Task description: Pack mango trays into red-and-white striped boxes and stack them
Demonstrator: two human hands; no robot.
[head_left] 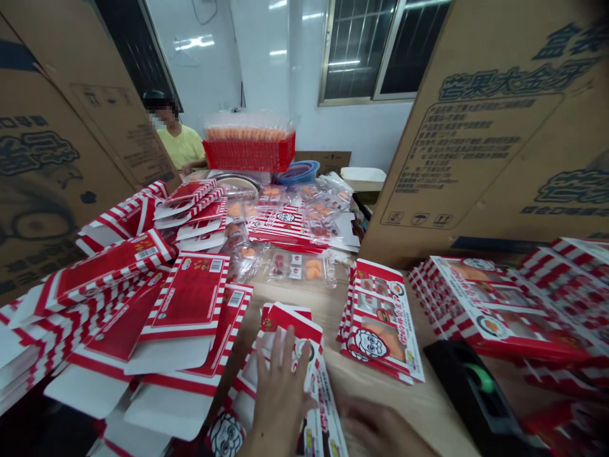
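Observation:
My left hand (280,387) lies flat with its fingers spread on a red-and-white striped carton (292,330) at the near edge of the wooden table (328,301). My right hand (380,425) is blurred low in the view, just right of that carton, and its fingers cannot be made out. A stack of filled window boxes (380,324) stands just right of my hands. Flat unfolded cartons (190,304) lie fanned out to the left.
A black tape dispenser (476,387) sits at the near right. More filled boxes (495,304) are stacked on the right. Large cardboard boxes (499,127) flank both sides. Bagged snacks (299,266), a red basket (250,152) and a seated person in yellow (183,146) are further back.

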